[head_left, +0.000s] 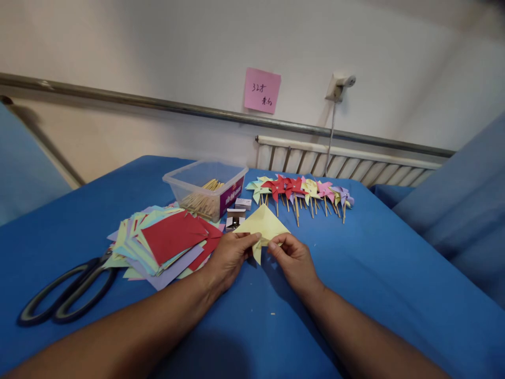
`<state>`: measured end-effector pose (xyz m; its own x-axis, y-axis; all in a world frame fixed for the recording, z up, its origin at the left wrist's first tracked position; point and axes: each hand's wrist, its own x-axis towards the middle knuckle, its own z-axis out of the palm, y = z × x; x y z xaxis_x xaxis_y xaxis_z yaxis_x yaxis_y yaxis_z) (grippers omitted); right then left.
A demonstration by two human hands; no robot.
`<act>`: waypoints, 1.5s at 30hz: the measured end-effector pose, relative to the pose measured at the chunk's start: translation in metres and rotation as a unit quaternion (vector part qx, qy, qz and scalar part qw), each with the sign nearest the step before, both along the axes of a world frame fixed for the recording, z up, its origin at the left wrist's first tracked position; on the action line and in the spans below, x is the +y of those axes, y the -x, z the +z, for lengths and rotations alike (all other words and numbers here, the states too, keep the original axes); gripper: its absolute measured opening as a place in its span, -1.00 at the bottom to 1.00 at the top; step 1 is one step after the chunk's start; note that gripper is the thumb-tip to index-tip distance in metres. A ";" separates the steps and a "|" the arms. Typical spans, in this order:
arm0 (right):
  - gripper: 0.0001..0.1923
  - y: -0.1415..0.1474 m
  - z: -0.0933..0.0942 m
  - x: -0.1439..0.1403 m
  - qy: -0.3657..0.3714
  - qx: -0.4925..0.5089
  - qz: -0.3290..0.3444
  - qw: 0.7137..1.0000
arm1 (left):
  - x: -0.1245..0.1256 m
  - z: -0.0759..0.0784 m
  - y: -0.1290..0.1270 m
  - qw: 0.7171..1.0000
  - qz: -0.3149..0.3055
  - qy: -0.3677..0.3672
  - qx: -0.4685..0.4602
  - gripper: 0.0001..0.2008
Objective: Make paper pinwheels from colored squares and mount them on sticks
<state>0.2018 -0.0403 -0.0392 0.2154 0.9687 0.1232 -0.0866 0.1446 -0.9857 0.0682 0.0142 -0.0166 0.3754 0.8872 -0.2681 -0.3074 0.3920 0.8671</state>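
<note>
A yellow paper square (263,221) is held up over the blue table, one corner pointing away from me and a cut flap hanging down at the near side. My left hand (232,255) pinches its near left part between thumb and fingers. On the right, my right hand (294,258) grips the near right edge, thumb on top. Just beyond the left hand stands a small open box (235,220) with dark metallic bits inside. A stack of coloured paper sheets (169,239), with red ones on top, lies left of my left hand.
Large black-handled scissors (67,295) lie at the left, tips by the paper stack. A clear plastic tub (189,179) holds wooden sticks. Behind it sits a second small box (243,203). Finished paper pinwheels (294,187) lie along the table's back edge, before a radiator (347,159).
</note>
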 end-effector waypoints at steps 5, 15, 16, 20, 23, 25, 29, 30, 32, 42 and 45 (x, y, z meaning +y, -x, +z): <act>-0.74 -0.001 -0.001 0.002 0.018 0.000 -0.018 1.000 | 0.000 -0.002 0.000 1.000 -0.004 0.002 0.019 -0.76; -0.76 -0.004 0.002 0.001 0.031 0.025 -0.015 0.999 | 0.000 -0.005 0.001 0.997 -0.019 -0.031 0.062 -0.78; -0.76 -0.004 0.001 0.001 0.033 0.025 -0.013 0.999 | 0.000 -0.005 0.001 0.997 -0.018 -0.031 0.061 -0.78; -0.75 -0.005 0.001 0.002 0.046 0.016 -0.021 0.999 | 0.000 -0.005 0.001 0.998 -0.025 -0.031 0.058 -0.79; -0.73 -0.004 0.001 0.003 0.053 -0.002 -0.033 0.998 | 0.000 -0.005 0.001 0.996 -0.029 -0.042 0.074 -0.78; -0.72 -0.004 0.002 0.003 0.056 -0.015 -0.038 0.998 | 0.000 -0.005 0.000 0.995 -0.027 -0.047 0.086 -0.78; -0.72 -0.003 0.001 0.003 0.054 -0.039 -0.053 0.996 | 0.000 -0.003 -0.001 0.995 -0.027 -0.045 0.090 -0.77; -0.72 -0.003 0.001 0.004 0.053 -0.042 -0.057 0.996 | 0.000 -0.003 -0.001 0.995 -0.027 -0.043 0.090 -0.77; -0.72 -0.003 -0.001 0.004 0.052 -0.047 -0.060 0.996 | -0.001 -0.002 -0.001 0.995 -0.029 -0.039 0.089 -0.78; -0.75 -0.002 -0.003 0.004 0.050 -0.065 -0.064 0.995 | -0.002 0.000 -0.001 0.994 -0.033 -0.047 0.089 -0.76; -0.75 -0.002 -0.002 0.004 0.050 -0.060 -0.066 0.995 | -0.002 -0.001 0.000 0.993 -0.036 -0.054 0.096 -0.75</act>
